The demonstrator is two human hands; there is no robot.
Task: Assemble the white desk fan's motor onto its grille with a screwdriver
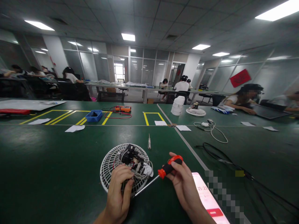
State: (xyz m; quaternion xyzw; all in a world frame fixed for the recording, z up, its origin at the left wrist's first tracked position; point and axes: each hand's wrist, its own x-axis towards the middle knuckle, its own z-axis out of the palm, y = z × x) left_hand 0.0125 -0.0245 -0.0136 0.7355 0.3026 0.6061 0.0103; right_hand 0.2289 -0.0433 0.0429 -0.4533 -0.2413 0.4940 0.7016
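A white round fan grille lies on the green table, with a black motor and a tangle of wires on top of it. My left hand is at the grille's near side, thumb and fingers pinched together at the wires; what sits between the fingertips is too small to make out. In my right hand is a red and black screwdriver, held by its handle. Its shaft slants down to the left, the tip close to the grille's near rim. A small clear-handled screwdriver lies beyond the grille.
A lit phone lies by my right forearm. Black cables and a white cord lie on the right. Farther back are a blue bin, an orange multimeter and another fan grille. A person sits at right.
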